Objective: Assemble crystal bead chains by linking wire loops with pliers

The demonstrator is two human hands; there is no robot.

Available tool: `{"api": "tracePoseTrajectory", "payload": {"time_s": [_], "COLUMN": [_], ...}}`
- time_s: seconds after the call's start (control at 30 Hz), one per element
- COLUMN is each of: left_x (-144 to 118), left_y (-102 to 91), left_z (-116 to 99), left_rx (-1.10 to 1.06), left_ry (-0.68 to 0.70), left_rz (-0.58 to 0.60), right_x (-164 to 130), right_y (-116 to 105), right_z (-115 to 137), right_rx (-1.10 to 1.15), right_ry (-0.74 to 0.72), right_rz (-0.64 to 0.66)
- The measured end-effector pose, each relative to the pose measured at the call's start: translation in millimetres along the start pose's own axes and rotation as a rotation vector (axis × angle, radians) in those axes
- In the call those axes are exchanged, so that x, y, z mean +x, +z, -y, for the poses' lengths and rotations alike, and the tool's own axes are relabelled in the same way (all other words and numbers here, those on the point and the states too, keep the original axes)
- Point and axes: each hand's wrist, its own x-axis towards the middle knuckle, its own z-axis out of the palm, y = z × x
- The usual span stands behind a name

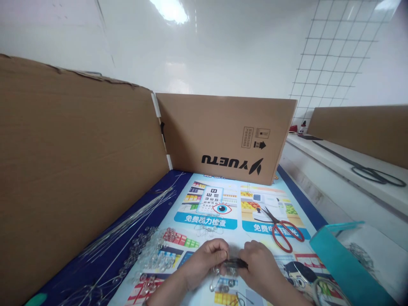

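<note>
Pliers crosswise between both hands

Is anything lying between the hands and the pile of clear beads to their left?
Nothing visible: the left hand and right hand pinch a small dark tool, and bare printed mat separates them from the clear glass beads.

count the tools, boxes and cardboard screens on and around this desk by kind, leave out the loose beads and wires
red-handled scissors: 1
small dark tool held between left hand and right hand: 1
teal plastic box: 1
brown cardboard screens: 3 (left, back, far right)
total: 6
</note>
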Motion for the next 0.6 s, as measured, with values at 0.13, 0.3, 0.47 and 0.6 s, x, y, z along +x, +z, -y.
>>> {"api": "tracePoseTrajectory", "payload": {"time_s": [0.13,0.3,0.47,0.6], "left_x": [0.0,-0.3,-0.3,-0.7], "left_y": [-0.8,-1.4,-1.3,-1.0], "left_z": [0.6,2.6,3.2,2.1], "left_rx": [-0.003,-0.004,-0.002,0.004], "left_ry": [-0.004,-0.022,-0.047,-0.052], "left_rz": [0.001,0.007,0.013,0.017], "right_x": [0.5,1.3,1.1,0.7], "right_y": [1.4,1.2,2.2,3.4], "right_z": [-0.9,-0.3,0.6,0.7], "right_rx": [-0.008,-0.027,-0.019,-0.022], "right_ry": [0.003,-0.017,-0.047,-0.069], "right_rz": [-0.006,0.012,0.026,0.046]}}
